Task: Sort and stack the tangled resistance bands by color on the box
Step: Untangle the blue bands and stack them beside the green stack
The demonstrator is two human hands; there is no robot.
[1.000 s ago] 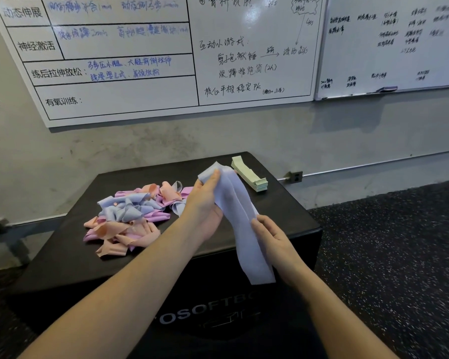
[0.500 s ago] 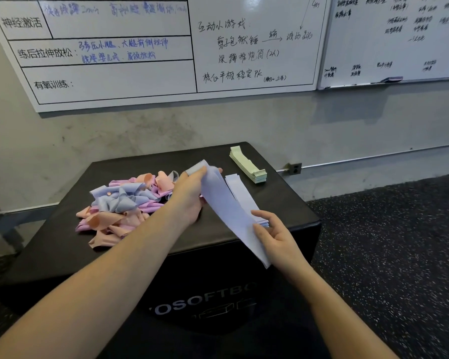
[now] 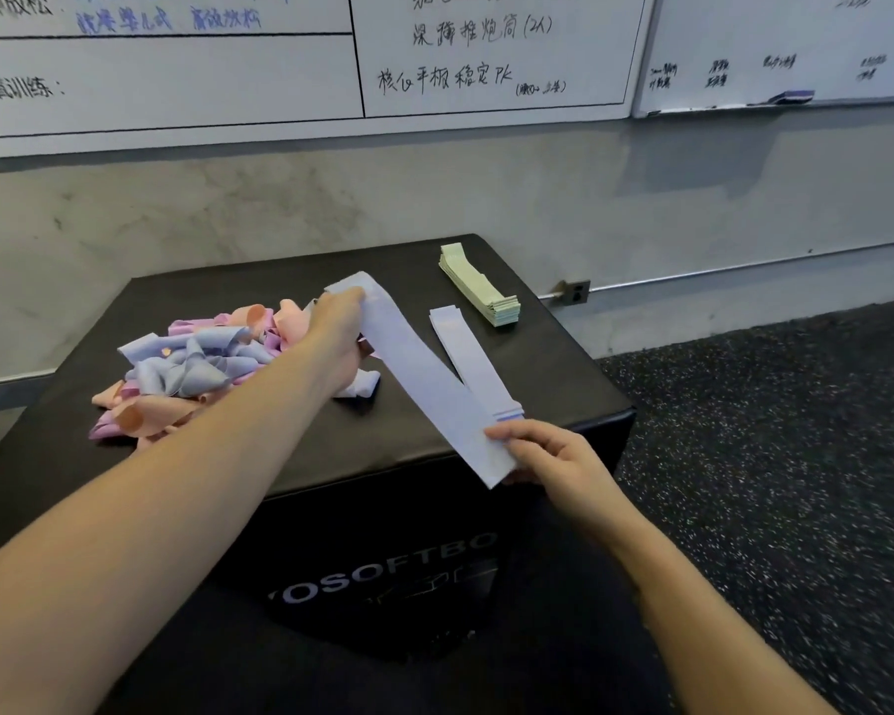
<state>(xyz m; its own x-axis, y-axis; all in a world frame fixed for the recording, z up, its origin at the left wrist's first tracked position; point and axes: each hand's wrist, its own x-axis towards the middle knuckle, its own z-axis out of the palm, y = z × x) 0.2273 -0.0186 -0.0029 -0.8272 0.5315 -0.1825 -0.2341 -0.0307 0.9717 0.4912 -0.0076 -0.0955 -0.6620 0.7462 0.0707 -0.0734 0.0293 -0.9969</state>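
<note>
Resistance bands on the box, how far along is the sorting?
Done: a green stack and a short blue stack lie flat on the box. In hand: left hand and right hand hold one blue band stretched out. Left: the tangled pile of pink, purple and blue bands.

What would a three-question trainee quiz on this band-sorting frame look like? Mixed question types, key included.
1. True or false: the stack of pale green flat bands sits at the far right corner of the black padded box.
2. Which hand pinches the near end of the stretched light blue flat band? A) left hand B) right hand
3. Fill in: the tangled heap of pink, purple and blue bands lies on the ___ side of the box top.

Key: 1 true. 2 B, the right hand; the left hand holds the far end. 3 left.
</note>
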